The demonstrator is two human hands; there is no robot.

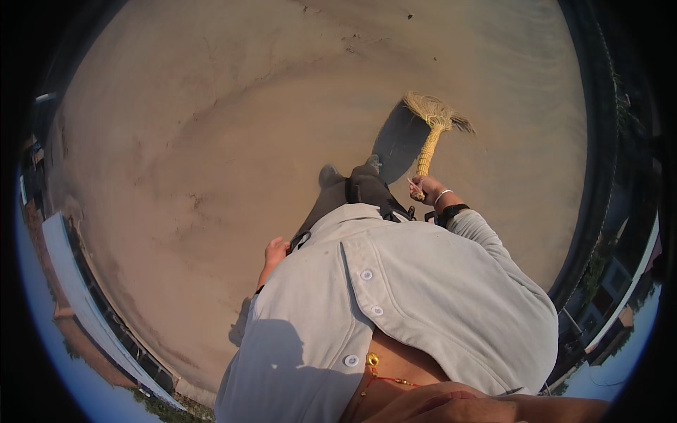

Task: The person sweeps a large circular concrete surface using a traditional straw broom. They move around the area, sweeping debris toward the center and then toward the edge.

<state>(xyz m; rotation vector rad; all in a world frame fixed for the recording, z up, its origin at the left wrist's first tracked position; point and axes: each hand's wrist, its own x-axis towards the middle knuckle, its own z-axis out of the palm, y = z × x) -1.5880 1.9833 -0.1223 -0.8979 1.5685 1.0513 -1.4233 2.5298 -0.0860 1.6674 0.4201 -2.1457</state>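
Note:
My right hand [427,189] is closed around the end of the handle of a short straw hand broom [431,140], out to the right of my legs. The broom's bound yellow handle points away from me, and its fanned bristles spread at the far end, by a dark shadow on the ground. Whether the bristles touch the ground cannot be told. My left hand [276,251] hangs beside my left hip, near the dark trousers, partly hidden by my shirt; nothing shows in it.
Smooth, dusty concrete-like ground [254,127] spreads around my feet, with small bits of debris [351,45] farther out. A dark band runs along the ground's right edge. Low buildings, one with a pale roof [79,280], stand at the left rim; more buildings and greenery are at the right rim.

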